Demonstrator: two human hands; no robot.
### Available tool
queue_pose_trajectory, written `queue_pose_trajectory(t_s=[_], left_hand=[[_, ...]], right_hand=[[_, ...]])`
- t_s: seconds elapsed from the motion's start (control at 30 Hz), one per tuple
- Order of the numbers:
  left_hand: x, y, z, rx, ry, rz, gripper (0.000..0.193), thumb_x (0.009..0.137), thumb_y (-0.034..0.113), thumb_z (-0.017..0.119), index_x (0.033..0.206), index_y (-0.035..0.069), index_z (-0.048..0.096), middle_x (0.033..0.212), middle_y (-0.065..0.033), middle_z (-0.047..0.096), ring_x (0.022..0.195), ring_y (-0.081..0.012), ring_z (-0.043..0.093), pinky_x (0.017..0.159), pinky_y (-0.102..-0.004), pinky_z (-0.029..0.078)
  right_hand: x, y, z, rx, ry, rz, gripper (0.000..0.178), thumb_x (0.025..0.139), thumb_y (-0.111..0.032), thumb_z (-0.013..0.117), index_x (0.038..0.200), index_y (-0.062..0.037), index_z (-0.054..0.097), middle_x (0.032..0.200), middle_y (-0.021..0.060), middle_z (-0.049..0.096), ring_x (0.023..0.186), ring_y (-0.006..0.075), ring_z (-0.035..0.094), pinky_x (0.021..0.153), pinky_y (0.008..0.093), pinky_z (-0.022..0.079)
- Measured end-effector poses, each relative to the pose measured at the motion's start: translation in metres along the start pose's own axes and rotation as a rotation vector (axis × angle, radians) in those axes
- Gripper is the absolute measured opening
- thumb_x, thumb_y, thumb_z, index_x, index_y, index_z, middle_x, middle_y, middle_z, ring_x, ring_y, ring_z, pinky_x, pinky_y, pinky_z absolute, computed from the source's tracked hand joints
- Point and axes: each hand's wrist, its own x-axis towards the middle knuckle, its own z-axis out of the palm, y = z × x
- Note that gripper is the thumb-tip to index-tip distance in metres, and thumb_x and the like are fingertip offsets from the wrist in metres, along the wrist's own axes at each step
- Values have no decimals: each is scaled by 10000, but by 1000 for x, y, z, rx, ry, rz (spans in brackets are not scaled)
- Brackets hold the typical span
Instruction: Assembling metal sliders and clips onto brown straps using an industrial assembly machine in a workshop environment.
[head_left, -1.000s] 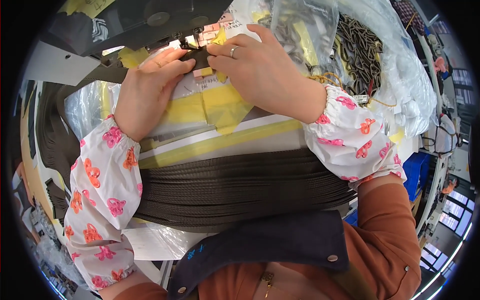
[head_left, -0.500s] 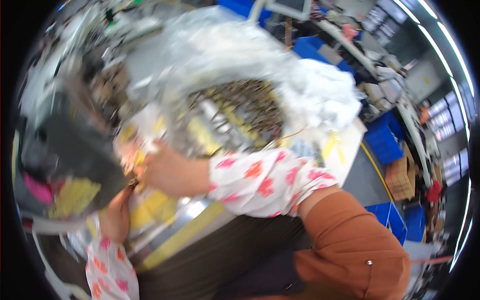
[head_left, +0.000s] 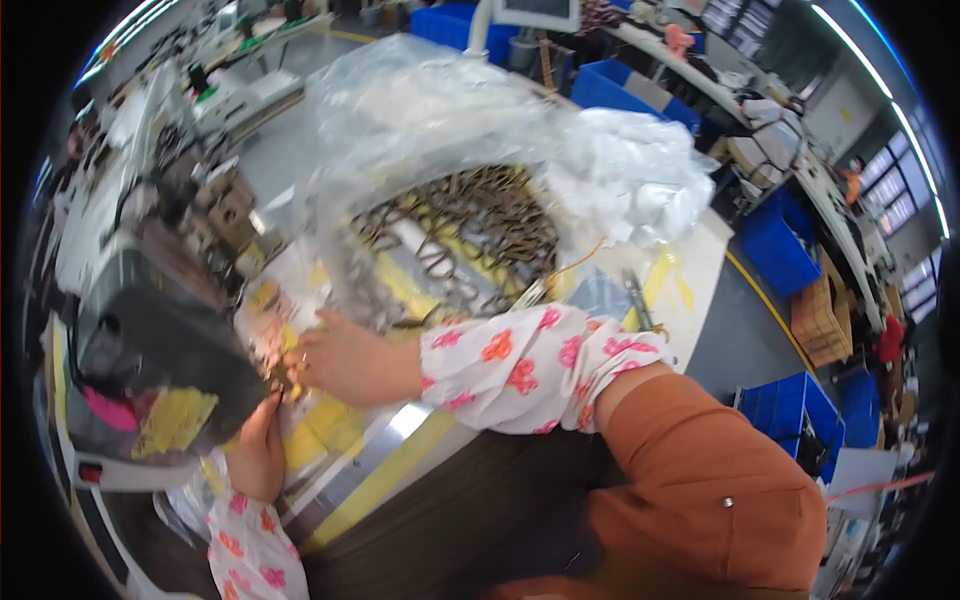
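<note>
My right hand reaches left across the table to the lit spot beside a dark grey sewing machine head. Its fingertips are bent together around something small that I cannot make out. Just below, my left hand comes up from the lower edge, its upper part partly hidden by the machine; its fingers close at the same small brownish bit. Beyond my right forearm, a heap of bronze-coloured metal rings or buckles lies inside an open clear plastic bag. Both forearms wear white sleeves with pink and orange flowers.
Yellow tape and a shiny metal strip run along the table's near edge. Small tweezers-like tools lie right of the bag on the white tabletop. Blue crates and a cardboard box stand on the floor to the right.
The view has shifted and become sharper. Both hands stay together at the lit spot by the machine, with little change in their grip.
</note>
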Motion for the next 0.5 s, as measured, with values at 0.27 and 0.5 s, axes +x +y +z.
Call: queue_pose_trajectory(t_s=[0.27, 0.5], left_hand=[[-9, 21, -1, 338, 158, 249, 211, 786, 91, 551, 994, 71, 585, 1079, -83, 571, 944, -280, 567, 746, -363, 475], [0, 16, -2, 387, 66, 529, 106, 717, 106, 550, 809, 54, 536, 1055, -55, 572, 1006, -232, 541, 808, -327, 486]], right_hand=[[-9, -11, -13, 178, 134, -113, 248, 681, -58, 577, 920, -78, 644, 1032, 25, 612, 944, 206, 546, 804, 350, 426], [-11, -11, -20, 162, 102, -124, 253, 675, -35, 583, 914, -73, 655, 1031, 31, 613, 905, 209, 542, 768, 344, 437]])
